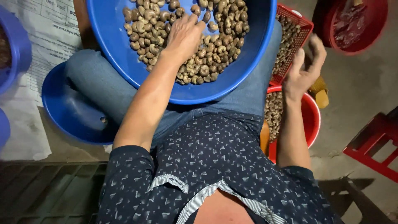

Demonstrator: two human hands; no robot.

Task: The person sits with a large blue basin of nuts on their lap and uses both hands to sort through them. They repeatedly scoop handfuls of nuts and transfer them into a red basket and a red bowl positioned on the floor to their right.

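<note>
A big blue basin [120, 49] rests on my lap, holding many brown cashew nuts [219, 45] in their shells. My left hand [184, 35] lies palm down on the nuts, its fingers spread over the pile. My right hand [304, 68] hovers off to the right of the basin, fingers apart and slightly curled, with nothing visible in it. It hangs above the gap between a red plastic basket [299, 23] of nuts and a red bowl [314, 120] that also holds nuts.
A blue round seat [70, 112] sits under my left leg. Printed paper [41, 29] covers the floor at left, beside blue containers [16, 45]. A red basin [365, 29] stands at top right, and a red stool [373, 145] at right on bare concrete.
</note>
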